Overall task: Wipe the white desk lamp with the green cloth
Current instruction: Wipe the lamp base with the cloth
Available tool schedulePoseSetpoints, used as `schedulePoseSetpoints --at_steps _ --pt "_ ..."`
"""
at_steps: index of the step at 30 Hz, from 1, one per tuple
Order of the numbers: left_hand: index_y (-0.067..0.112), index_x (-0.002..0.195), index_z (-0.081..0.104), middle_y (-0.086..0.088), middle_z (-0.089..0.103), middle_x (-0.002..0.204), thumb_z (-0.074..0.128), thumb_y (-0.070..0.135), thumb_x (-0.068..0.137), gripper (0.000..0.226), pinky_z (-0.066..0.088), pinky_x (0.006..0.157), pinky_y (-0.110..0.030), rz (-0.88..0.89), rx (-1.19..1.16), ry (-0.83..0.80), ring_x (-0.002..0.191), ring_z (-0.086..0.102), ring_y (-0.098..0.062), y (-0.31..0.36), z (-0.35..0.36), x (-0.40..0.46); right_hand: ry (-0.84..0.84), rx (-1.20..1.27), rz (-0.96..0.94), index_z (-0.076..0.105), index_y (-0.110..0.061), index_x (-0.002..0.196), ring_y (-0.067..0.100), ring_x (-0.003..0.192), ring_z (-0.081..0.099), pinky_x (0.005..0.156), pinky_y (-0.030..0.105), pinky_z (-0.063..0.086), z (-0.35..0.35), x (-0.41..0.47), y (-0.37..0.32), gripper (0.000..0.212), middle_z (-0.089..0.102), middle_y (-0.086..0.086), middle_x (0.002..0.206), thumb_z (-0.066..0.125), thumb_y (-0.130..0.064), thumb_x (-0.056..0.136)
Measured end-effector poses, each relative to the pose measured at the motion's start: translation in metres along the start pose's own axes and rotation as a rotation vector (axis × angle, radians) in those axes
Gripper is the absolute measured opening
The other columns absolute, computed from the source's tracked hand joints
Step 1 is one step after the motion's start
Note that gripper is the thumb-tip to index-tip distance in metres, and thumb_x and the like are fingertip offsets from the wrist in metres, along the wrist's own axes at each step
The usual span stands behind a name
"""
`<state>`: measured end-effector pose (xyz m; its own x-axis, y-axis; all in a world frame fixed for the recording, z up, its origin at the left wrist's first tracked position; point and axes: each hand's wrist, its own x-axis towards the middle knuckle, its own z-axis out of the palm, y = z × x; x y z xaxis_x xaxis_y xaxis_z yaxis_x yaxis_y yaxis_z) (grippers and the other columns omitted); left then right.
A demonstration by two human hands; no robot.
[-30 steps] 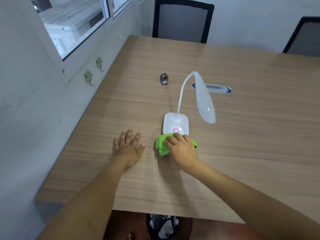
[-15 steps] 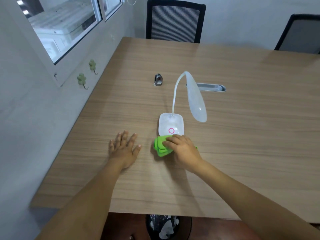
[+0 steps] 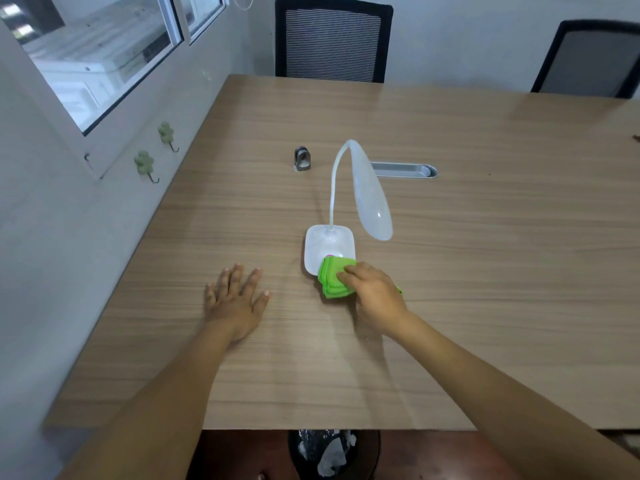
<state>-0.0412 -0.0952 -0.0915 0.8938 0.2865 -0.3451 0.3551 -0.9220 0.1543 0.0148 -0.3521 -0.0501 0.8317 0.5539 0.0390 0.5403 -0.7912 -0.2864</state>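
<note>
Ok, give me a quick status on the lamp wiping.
Left hand flat on the table, empty. Right hand presses the green cloth on the near edge of the lamp base. Nothing in the way.

Bare table (image 3: 502, 271) lies open to the right of the lamp (image 3: 330, 249) and toward the near edge. The bent lamp head (image 3: 370, 199) overhangs the space right of the base. Behind stand a small metal clip (image 3: 302, 158) and a cable slot (image 3: 403, 169); the left hand (image 3: 237, 303) lies flat nearby.
</note>
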Motion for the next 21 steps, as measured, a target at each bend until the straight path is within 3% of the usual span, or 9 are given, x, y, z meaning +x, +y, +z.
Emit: schedulePoseSetpoints --at_steps 4,7,11,14,17,21 --pt "0.043 0.15 -0.002 0.006 -0.015 0.163 0.015 0.061 0.091 0.064 -0.01 0.119 -0.048 0.003 -0.008 0.0 0.149 -0.019 -0.019 -0.001 0.0 0.001 0.074 -0.038 -0.091 0.068 -0.007 0.105 0.035 0.096 0.068 0.076 0.043 0.057 -0.016 -0.019 -0.005 0.058 0.072 0.014 0.107 0.048 -0.005 0.05" --pt "0.043 0.15 -0.001 0.005 -0.014 0.163 0.016 0.061 0.091 0.063 -0.009 0.119 -0.048 0.013 -0.018 0.007 0.149 -0.018 -0.019 -0.001 0.0 0.0 0.172 -0.004 -0.108 0.066 -0.004 0.109 0.035 0.1 0.067 0.081 0.044 0.057 -0.031 -0.012 -0.02 0.062 0.07 0.016 0.11 0.05 -0.003 0.049" --pt "0.039 0.151 0.006 0.004 -0.006 0.164 0.017 0.054 0.095 0.06 -0.005 0.12 -0.048 0.053 -0.033 0.052 0.151 -0.01 -0.018 -0.01 -0.002 -0.003 0.204 0.114 -0.075 0.055 -0.008 0.123 0.033 0.107 0.062 0.079 0.041 0.055 -0.036 0.02 -0.058 0.046 0.065 0.013 0.12 0.058 0.0 0.077" --pt "0.032 0.153 0.012 0.004 0.005 0.164 0.012 0.056 0.091 0.066 -0.002 0.12 -0.05 0.03 -0.025 0.174 0.151 -0.002 -0.017 -0.033 0.006 -0.014 0.126 0.114 -0.078 0.049 -0.002 0.129 0.035 0.111 0.058 0.079 0.042 0.051 -0.028 0.057 -0.086 0.052 0.057 0.019 0.128 0.049 0.01 0.078" --pt "0.029 0.151 0.022 0.003 0.018 0.162 0.005 0.058 0.082 0.077 0.004 0.12 -0.046 0.054 -0.003 0.273 0.151 0.011 -0.017 -0.045 0.016 -0.022 0.058 0.025 -0.026 0.037 -0.005 0.138 0.035 0.125 0.048 0.09 0.044 0.049 -0.012 0.092 -0.105 0.058 0.039 0.016 0.147 0.042 0.008 0.082" --pt "0.027 0.144 0.041 -0.001 0.039 0.154 0.026 0.054 0.088 0.064 0.006 0.114 -0.041 0.075 -0.016 0.371 0.145 0.032 -0.02 -0.045 0.02 -0.021 -0.025 -0.131 -0.042 0.027 -0.012 0.144 0.03 0.139 0.03 0.109 0.039 0.033 0.008 0.127 -0.116 0.053 0.023 0.011 0.156 0.036 -0.001 0.093"
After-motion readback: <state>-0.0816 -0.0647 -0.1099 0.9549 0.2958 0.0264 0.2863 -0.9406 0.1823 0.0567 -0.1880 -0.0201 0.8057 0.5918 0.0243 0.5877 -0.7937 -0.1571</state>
